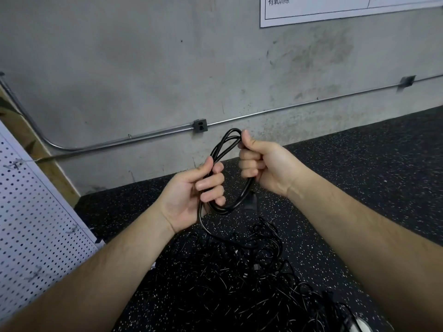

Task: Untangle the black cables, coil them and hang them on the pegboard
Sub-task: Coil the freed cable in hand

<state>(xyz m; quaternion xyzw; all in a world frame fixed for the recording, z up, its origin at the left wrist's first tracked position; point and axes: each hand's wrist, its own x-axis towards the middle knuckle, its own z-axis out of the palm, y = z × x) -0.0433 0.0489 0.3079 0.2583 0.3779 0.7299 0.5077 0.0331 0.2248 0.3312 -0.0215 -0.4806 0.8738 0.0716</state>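
Behind, grey stained concrete wall [119, 56], crossed by thin metal conduit [263, 113]. Below, black white-flecked rubber floor [359, 164]. At left edge, white perforated pegboard [36, 224]. Heaped on floor between forearms, tangled mass of thin black cables [239, 271]. Raised above heap, left hand [189, 192] and right hand [263, 164], close together, each clenched round opposite sides of one thick black cable coil [226, 210]. Loose tail trailing down from coil into tangle. Small black plug [250, 202] dangling just under right hand.
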